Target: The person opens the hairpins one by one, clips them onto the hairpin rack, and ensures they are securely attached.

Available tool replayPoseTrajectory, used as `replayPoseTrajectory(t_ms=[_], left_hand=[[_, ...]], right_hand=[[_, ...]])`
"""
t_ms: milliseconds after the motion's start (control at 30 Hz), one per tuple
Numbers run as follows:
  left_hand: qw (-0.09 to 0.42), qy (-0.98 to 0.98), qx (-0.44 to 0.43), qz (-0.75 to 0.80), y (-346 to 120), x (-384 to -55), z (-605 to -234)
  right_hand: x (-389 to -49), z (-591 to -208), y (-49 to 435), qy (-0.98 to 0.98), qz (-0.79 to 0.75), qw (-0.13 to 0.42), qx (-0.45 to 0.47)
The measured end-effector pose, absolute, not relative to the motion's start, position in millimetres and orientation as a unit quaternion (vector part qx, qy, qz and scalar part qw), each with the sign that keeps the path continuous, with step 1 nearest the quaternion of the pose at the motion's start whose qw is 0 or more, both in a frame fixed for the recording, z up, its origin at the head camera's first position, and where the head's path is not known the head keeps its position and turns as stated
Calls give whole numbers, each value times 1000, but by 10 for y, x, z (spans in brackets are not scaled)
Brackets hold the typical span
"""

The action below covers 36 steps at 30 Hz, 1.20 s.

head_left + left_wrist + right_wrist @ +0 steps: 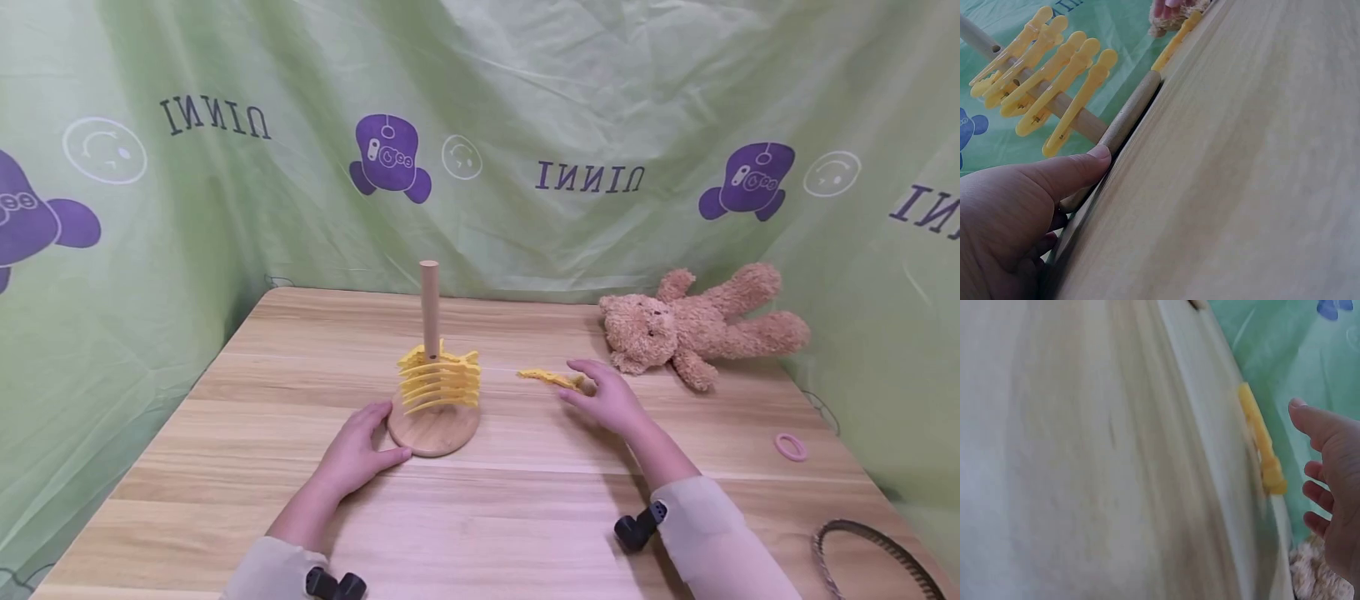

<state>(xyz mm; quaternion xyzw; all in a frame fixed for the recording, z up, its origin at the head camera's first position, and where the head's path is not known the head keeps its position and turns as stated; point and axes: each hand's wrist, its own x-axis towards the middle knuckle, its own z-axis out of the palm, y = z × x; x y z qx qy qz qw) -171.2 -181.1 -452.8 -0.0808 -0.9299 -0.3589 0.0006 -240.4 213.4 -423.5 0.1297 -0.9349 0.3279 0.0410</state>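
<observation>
A wooden stand, a round base [433, 437] with an upright rod [430, 308], stands on the table. Several yellow plastic pieces [441, 385] are stacked around the rod's lower part; they have long curved bars and round knob ends [1088, 47]. My left hand [356, 454] holds the base's rim at its left, the thumb [1085, 165] pressed on the edge. One more yellow piece [551, 378] lies on the table right of the stand. Over its right end my right hand [603, 400] hovers, thumb and fingers spread; the right wrist view shows a gap between them and the piece [1263, 440].
Behind the right hand a brown teddy bear [705, 325] lies on its back. Toward the right edge are a pink ring [791, 447] and a dark braided hoop [873, 533]. Green printed fabric [510, 225] hangs around the back and sides of the wooden table [247, 417].
</observation>
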Motion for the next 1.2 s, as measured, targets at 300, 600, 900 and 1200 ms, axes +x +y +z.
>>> replayPoseTrajectory(t_ms=[300,600,900,1200], left_hand=[[1,-929,-81,-361,-1813,-1710,-4545],[1,-928,-81,-363,-1811,-1708,-4521],[-4,-929,-78,-361,-1814,-1698,-4516],[2,-927,-82,-366,-1806,-1694,-4523]], right_hand=[[-2560,-4411,2287,-947,299,32,115],[-2605,-4466,2324,-949,286,47,121],[-2599,-4477,2315,-948,293,41,115],[-2551,-4411,2282,-938,332,30,99]])
